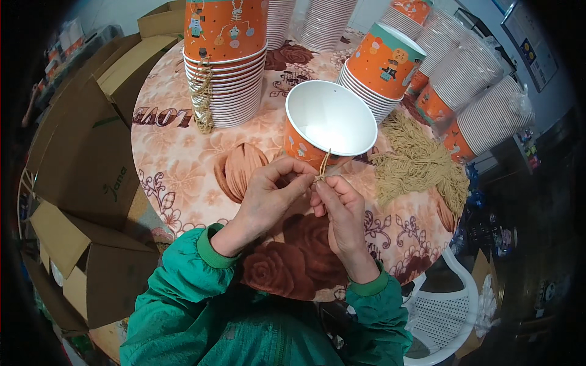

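Observation:
An orange paper bucket (295, 141) with a white inside stands on the round table, its mouth tipped toward me. A tan cord (323, 166) loops up at its near rim. My left hand (278, 186) pinches the cord between thumb and forefinger, just in front of the bucket. Close beside it, my right hand (340, 207) pinches the same cord, the fingertips of both hands almost touching. Whether the cord is knotted there is too small to tell. To the right of the bucket lies a heap of tan cords (421, 161).
A tall stack of orange buckets (226, 91) with cords hanging on its side stands at the left. Another bucket stack (386, 64) leans behind, and wrapped stacks (467, 58) line the right. Open cardboard boxes (101, 274) sit left of the table; a white plastic chair (442, 311) is lower right.

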A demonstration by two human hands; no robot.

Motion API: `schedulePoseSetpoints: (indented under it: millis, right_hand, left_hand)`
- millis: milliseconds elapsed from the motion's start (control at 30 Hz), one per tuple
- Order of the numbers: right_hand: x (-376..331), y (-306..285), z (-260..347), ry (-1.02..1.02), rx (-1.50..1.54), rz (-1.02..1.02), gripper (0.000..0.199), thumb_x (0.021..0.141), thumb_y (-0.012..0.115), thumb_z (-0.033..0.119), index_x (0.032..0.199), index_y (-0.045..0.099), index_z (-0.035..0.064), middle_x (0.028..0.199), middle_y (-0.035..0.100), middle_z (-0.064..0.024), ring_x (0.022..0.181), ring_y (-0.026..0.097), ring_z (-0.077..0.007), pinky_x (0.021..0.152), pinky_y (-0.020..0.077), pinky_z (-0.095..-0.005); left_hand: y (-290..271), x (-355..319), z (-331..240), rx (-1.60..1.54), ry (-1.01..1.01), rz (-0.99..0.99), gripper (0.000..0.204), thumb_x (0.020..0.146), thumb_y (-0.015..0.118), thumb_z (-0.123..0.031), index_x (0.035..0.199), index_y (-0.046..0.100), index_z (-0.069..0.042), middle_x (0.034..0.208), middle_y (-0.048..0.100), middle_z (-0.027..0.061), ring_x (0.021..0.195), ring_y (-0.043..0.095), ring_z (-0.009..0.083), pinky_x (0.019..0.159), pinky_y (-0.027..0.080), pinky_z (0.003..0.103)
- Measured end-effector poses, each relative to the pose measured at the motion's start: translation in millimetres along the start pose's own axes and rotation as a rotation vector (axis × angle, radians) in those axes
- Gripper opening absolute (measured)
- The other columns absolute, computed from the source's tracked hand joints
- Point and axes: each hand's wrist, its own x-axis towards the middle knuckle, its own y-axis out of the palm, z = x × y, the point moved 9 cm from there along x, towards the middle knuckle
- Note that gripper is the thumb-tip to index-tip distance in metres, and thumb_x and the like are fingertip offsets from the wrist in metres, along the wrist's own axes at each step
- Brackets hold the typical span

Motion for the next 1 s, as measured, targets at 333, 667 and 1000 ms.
schedulePoseSetpoints:
  millis: [333,667,1000]
  right_hand:
    - [1.6,-4.1,2.1,-0.053,-0.047,-0.004,0.012,0.102,0.061,0.014,0.102,0.065,0.0021,0.083,0.064,0.0005,0.07,0.055,-0.0028,0.062,0.0437,-0.0179]
    - [-5.1,0.3,18.3,-0.303,-0.39,-0.057,0.011,0.101,0.062,0.006,0.108,0.063,-0.0019,0.089,0.062,0.0008,0.074,0.058,-0.0036,0.064,0.0487,-0.0199]
    - [-5.9,4.4,30.3,-0.364,-0.519,-0.065,0.006,0.097,0.064,0.003,0.102,0.064,0.0006,0.087,0.06,0.0011,0.073,0.054,-0.0024,0.063,0.044,-0.0187]
  left_hand:
    - [-10.8,-6.4,-4.3,0.123,0.121,-0.123,0.019,0.096,0.066,-0.008,0.114,0.063,-0.003,0.095,0.062,0.0005,0.081,0.06,0.006,0.065,0.048,0.022]
    - [2.0,-7.0,-20.7,0.433,0.239,-0.014,0.021,0.09,0.072,-0.005,0.111,0.069,-0.003,0.102,0.061,0.0012,0.087,0.058,0.0068,0.068,0.045,0.02]
    - [-5.6,0.5,-4.7,0.317,0.162,0.003,0.012,0.094,0.07,-0.008,0.103,0.071,-0.001,0.099,0.063,-0.0003,0.087,0.058,0.0061,0.068,0.045,0.02]
